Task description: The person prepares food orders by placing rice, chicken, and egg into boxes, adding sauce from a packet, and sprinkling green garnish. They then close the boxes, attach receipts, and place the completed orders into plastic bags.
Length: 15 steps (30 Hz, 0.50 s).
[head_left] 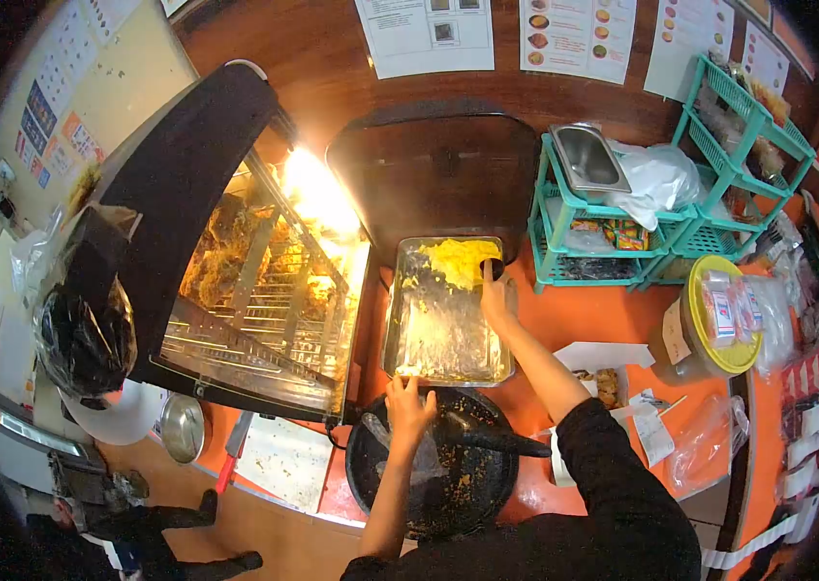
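A metal tray (438, 334) lies on the orange counter, with a heap of yellow food (460, 261) at its far end and smears over its bottom. My right hand (497, 294) is closed round a dark-handled utensil (493, 272) at the right of the heap; the utensil's working end is hard to make out. At the tray's near edge, my left hand (410, 407) has its fingers on the rim, pinching it or some yellow bits there. Below the tray sits a black pan (472, 484) with crumbs, a dark handle and a clear plastic piece inside.
A lit glass display case (264, 290) stands left of the tray. Green racks (603, 232) are at the back right, near a yellow-lidded tub (719, 334). A white board (283, 460) and a red-handled knife (227, 473) lie front left. Another person (148, 542) is at lower left.
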Available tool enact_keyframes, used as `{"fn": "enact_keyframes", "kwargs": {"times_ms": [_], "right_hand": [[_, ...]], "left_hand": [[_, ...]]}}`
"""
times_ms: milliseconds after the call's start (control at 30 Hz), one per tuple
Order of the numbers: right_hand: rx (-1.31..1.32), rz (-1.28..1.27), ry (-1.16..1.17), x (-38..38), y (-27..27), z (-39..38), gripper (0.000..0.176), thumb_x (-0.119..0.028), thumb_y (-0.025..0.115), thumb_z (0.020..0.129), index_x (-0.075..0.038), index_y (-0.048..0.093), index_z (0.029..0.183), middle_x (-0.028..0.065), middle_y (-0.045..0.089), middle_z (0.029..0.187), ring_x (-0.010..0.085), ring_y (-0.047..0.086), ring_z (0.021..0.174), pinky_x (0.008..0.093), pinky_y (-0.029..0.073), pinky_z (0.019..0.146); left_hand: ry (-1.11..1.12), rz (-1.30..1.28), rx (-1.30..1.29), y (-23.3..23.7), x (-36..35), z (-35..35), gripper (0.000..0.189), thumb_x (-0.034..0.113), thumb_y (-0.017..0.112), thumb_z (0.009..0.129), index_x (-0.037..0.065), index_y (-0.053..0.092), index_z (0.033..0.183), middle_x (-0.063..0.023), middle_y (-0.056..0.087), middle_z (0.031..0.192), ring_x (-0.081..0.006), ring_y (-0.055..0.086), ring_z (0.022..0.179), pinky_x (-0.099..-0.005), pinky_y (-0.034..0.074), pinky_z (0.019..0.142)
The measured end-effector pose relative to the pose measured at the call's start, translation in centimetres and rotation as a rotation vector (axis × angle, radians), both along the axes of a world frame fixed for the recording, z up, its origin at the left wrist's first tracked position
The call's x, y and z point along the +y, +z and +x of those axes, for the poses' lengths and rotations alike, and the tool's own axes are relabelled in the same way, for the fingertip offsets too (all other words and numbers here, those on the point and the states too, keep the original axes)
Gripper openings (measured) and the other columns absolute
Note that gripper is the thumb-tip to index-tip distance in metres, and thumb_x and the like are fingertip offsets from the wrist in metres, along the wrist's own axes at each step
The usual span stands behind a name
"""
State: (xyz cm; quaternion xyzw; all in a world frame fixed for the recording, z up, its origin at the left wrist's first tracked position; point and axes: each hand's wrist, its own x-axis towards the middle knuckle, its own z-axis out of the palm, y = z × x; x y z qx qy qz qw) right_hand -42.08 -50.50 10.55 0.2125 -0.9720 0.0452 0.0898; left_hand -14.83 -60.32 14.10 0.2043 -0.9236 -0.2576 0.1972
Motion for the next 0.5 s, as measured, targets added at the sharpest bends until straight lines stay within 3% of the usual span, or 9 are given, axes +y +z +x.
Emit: {"fn": "enact_keyframes", "kwargs": {"times_ms": [67, 167, 200, 233, 333, 433, 500], "right_hand": [[0.407, 0.011, 0.000, -0.7, -4.8, -2.7, 0.067, -0.010, 0.059, 0.080, -0.006, 0.036, 0.143, 0.0291, 0.060, 0.086, 0.0377, 0.060, 0.066, 0.0455, 0.051, 0.061], [0.248, 0.129, -0.078, -2.3, -4.4, -0.6, 0.067, -0.013, 0.062, 0.079, 0.000, 0.039, 0.140, 0.0289, 0.061, 0.090, 0.0343, 0.062, 0.069, 0.0432, 0.052, 0.061], [0.348, 0.190, -0.051, -2.3, -4.6, -0.6, 0.065, -0.015, 0.063, 0.078, 0.007, 0.042, 0.135, 0.0265, 0.063, 0.084, 0.0309, 0.063, 0.065, 0.0402, 0.051, 0.054], [0.349, 0.194, -0.042, -2.7, -4.6, -0.6, 0.065, -0.015, 0.063, 0.078, 0.007, 0.042, 0.135, 0.0265, 0.063, 0.084, 0.0309, 0.063, 0.065, 0.0402, 0.051, 0.054], [0.192, 0.100, -0.122, -3.9, -4.7, 0.1, 0.064, -0.015, 0.061, 0.078, 0.012, 0.042, 0.133, 0.0194, 0.065, 0.073, 0.0263, 0.061, 0.058, 0.0377, 0.048, 0.049], [0.187, 0.326, -0.053, -3.5, -3.9, 0.2, 0.062, -0.015, 0.060, 0.078, 0.014, 0.043, 0.130, 0.0134, 0.064, 0.064, 0.0232, 0.059, 0.052, 0.0379, 0.045, 0.047], [0.199, 0.458, 0.185, -1.9, -4.0, -0.2, 0.061, -0.012, 0.059, 0.077, 0.013, 0.045, 0.130, 0.0122, 0.064, 0.063, 0.0203, 0.057, 0.049, 0.0358, 0.042, 0.044]], "left_hand": [[0.012, -0.040, -0.070, 0.1, 0.0, -0.2, 0.029, 0.022, 0.074, 0.070, 0.010, 0.065, 0.095, -0.0125, 0.053, 0.101, -0.0324, 0.052, 0.100, -0.0445, 0.041, 0.082], [0.031, -0.051, -0.146, 0.0, 0.2, -0.8, 0.034, 0.026, 0.078, 0.067, 0.009, 0.065, 0.094, -0.0125, 0.052, 0.100, -0.0308, 0.051, 0.103, -0.0445, 0.039, 0.084], [0.057, -0.072, -0.108, 0.2, 0.4, -0.9, 0.036, 0.030, 0.080, 0.066, 0.009, 0.064, 0.092, -0.0106, 0.054, 0.100, -0.0287, 0.051, 0.104, -0.0439, 0.038, 0.084], [0.065, -0.067, -0.108, 0.5, 0.7, -1.1, 0.036, 0.030, 0.080, 0.066, 0.009, 0.064, 0.092, -0.0106, 0.054, 0.100, -0.0287, 0.051, 0.104, -0.0439, 0.038, 0.084], [0.115, -0.126, -0.156, 1.1, 1.0, -1.2, 0.035, 0.030, 0.079, 0.067, 0.009, 0.064, 0.090, -0.0081, 0.057, 0.099, -0.0274, 0.052, 0.104, -0.0432, 0.037, 0.084], [0.112, -0.208, -0.158, 0.7, 0.8, -1.7, 0.037, 0.031, 0.079, 0.067, 0.009, 0.063, 0.091, -0.0064, 0.059, 0.098, -0.0262, 0.052, 0.104, -0.0424, 0.036, 0.084], [0.136, -0.235, -0.152, 0.6, 1.0, -1.8, 0.039, 0.031, 0.079, 0.067, 0.009, 0.061, 0.095, -0.0069, 0.059, 0.097, -0.0257, 0.051, 0.104, -0.0418, 0.036, 0.083]]}}
